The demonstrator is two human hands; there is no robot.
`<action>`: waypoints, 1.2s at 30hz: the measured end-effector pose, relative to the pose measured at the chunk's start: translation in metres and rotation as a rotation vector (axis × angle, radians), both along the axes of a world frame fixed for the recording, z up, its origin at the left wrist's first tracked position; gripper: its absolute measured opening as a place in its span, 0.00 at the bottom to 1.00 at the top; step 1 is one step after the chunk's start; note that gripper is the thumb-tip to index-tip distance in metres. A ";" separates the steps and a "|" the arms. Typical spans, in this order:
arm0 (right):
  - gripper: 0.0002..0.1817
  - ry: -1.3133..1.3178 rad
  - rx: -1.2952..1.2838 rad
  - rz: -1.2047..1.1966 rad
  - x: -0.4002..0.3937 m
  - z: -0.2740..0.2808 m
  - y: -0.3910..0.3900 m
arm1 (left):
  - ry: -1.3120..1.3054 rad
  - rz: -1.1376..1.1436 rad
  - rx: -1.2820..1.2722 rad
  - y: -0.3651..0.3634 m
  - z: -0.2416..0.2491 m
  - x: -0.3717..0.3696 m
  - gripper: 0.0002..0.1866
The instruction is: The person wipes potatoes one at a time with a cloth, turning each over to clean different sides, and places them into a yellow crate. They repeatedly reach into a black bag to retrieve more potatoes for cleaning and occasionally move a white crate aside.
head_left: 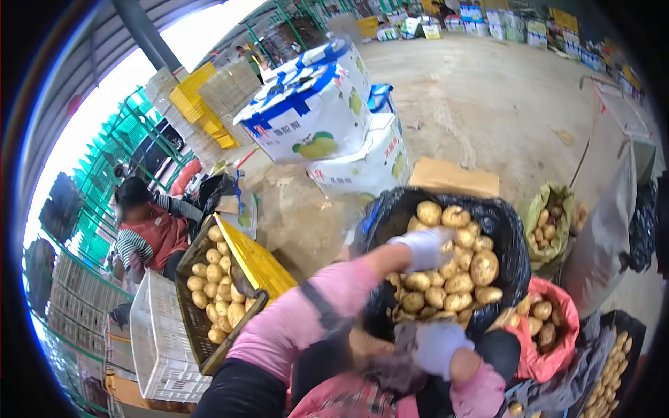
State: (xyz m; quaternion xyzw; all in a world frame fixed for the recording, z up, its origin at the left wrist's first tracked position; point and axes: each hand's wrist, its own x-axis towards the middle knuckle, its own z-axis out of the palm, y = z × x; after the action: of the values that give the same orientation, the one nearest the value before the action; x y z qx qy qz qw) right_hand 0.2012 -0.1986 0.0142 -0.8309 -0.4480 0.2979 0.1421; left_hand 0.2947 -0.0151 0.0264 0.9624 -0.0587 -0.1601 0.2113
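My left hand [424, 249], in a white glove, reaches over potatoes [458, 282] heaped in a container lined with a black plastic bag [512, 244]. Its fingertips are smeared by motion, close over the upper potatoes. Nearer my lap is my right hand [442, 347], also white-gloved, with its fingers curled at a grey-purple cloth [403, 355]. That hand is close to the front rim of the black-lined container.
A tilted crate [240, 317] of potatoes and a white crate [150, 334] stand left, near a seated person [157, 230]. Right are a red bag [564, 338] and green bag [554, 202] with potatoes. White-blue boxes [306, 129] are stacked ahead.
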 end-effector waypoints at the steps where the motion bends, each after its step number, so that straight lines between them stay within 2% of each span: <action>1: 0.21 0.020 0.004 0.042 -0.003 -0.003 0.000 | 0.084 -0.023 0.107 -0.015 -0.015 0.022 0.31; 3: 0.21 0.067 0.037 0.114 -0.004 -0.006 -0.002 | -0.053 -0.112 0.131 -0.025 -0.085 0.067 0.33; 5: 0.23 0.133 -0.041 0.127 0.002 -0.006 -0.002 | -0.034 -0.086 0.160 -0.041 -0.128 0.100 0.33; 6: 0.24 0.173 -0.105 0.140 0.006 -0.004 0.000 | 0.062 -0.028 0.165 -0.047 -0.148 0.116 0.33; 8: 0.24 0.237 -0.148 0.167 0.016 -0.003 0.003 | 0.017 -0.049 0.272 -0.056 -0.159 0.126 0.33; 10: 0.24 0.253 -0.156 0.181 0.014 -0.026 0.004 | -0.090 -0.040 0.375 -0.059 -0.182 0.135 0.33; 11: 0.23 0.262 -0.157 0.189 0.012 -0.036 0.005 | -0.113 -0.044 0.343 -0.053 -0.196 0.144 0.33; 13: 0.23 0.288 -0.167 0.206 0.017 -0.034 0.007 | -0.164 -0.048 0.278 -0.047 -0.188 0.144 0.34; 14: 0.23 0.295 -0.151 0.205 0.019 -0.035 0.006 | -0.085 -0.088 0.243 -0.044 -0.182 0.144 0.29; 17: 0.22 0.253 -0.174 0.185 0.025 -0.025 0.004 | 0.275 0.038 0.042 -0.037 -0.158 0.148 0.27; 18: 0.22 0.229 -0.193 0.179 0.024 -0.021 0.001 | 0.474 0.203 -0.235 -0.036 -0.099 0.123 0.24; 21: 0.19 0.174 -0.037 0.117 0.017 -0.044 -0.006 | 0.396 0.341 -0.741 -0.014 -0.072 0.081 0.24; 22: 0.17 0.163 0.019 0.095 0.018 -0.055 -0.008 | 0.152 0.133 -0.725 0.003 -0.083 0.072 0.26; 23: 0.19 0.121 -0.008 0.053 0.019 -0.039 -0.006 | -0.073 -0.007 -0.640 0.017 -0.080 0.054 0.27; 24: 0.20 0.090 0.072 0.026 0.018 -0.043 -0.007 | -0.318 -0.115 -0.531 0.030 -0.076 0.035 0.29; 25: 0.20 0.066 0.150 -0.004 0.019 -0.056 -0.006 | -0.260 0.042 -0.774 0.033 -0.047 0.000 0.30; 26: 0.19 0.104 0.352 0.049 0.021 -0.067 -0.002 | -0.230 0.198 -1.031 0.035 -0.016 -0.036 0.32; 27: 0.19 0.148 0.541 0.093 0.021 -0.072 -0.001 | 0.163 0.580 -1.659 0.028 0.011 -0.073 0.33; 29: 0.18 0.145 0.498 -0.017 0.013 -0.061 0.001 | 0.078 0.751 -1.781 0.036 0.013 -0.124 0.33; 31: 0.19 0.083 0.607 -0.008 0.013 -0.058 0.000 | 0.017 0.593 -2.060 0.037 0.001 -0.165 0.32; 32: 0.20 0.086 0.628 -0.104 0.010 -0.050 -0.003 | 0.023 0.619 -2.187 0.032 0.004 -0.184 0.29; 34: 0.22 0.050 0.704 -0.297 -0.004 -0.042 -0.007 | -0.017 0.641 -2.241 0.025 -0.001 -0.211 0.29; 36: 0.22 0.146 0.948 -0.432 -0.028 -0.042 -0.009 | -0.020 0.604 -2.307 0.023 -0.009 -0.228 0.28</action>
State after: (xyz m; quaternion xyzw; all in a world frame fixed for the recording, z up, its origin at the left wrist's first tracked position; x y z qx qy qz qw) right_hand 0.1728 -0.2079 -0.0276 -0.7258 -0.3410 0.0836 0.5916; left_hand 0.0666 0.0075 0.0172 0.1808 0.0593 0.0510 0.9804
